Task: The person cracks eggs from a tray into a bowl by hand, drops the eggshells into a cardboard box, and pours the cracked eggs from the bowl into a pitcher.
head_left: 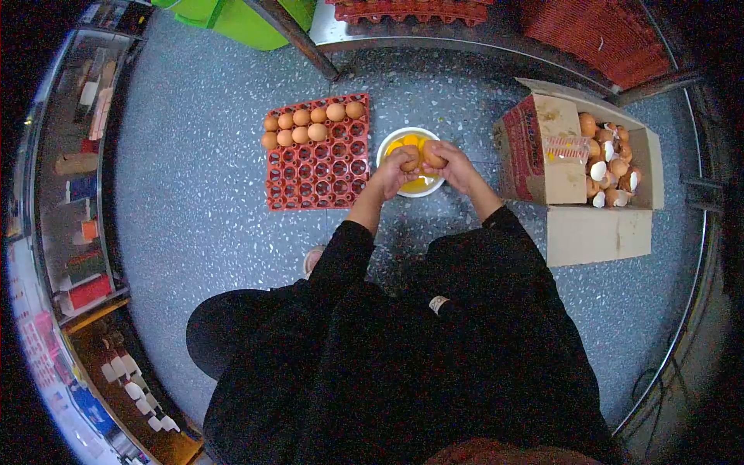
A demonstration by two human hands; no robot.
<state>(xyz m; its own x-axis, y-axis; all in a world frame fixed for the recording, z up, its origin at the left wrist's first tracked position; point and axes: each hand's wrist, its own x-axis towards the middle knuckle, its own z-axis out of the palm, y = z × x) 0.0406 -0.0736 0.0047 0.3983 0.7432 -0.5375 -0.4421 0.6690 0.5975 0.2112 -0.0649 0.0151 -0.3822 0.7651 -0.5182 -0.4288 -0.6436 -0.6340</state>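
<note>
Head view, floor-level work: a person in black sleeves bends over a white bowl standing on the speckled floor. Left hand closed around a brown egg, fingers curled, held over the bowl. Right hand likewise grasping a second brown egg, thumb and fingers wrapped round it. The two eggs sit side by side, very near each other; whether they touch, or whether either shell is cracked, I cannot tell from here. Yellow yolks show in the bowl below, partly hidden by the hands. Just left of the bowl, a red egg tray lies flat; ten brown eggs stand in its two far rows, six in the farthest, four in the next. To the right, apart from the bowl, an open cardboard box, flaps spread, holds a heap of broken shells, some with white insides up. Beyond, a metal table carries red trays; left of it, a bright green bin.
</note>
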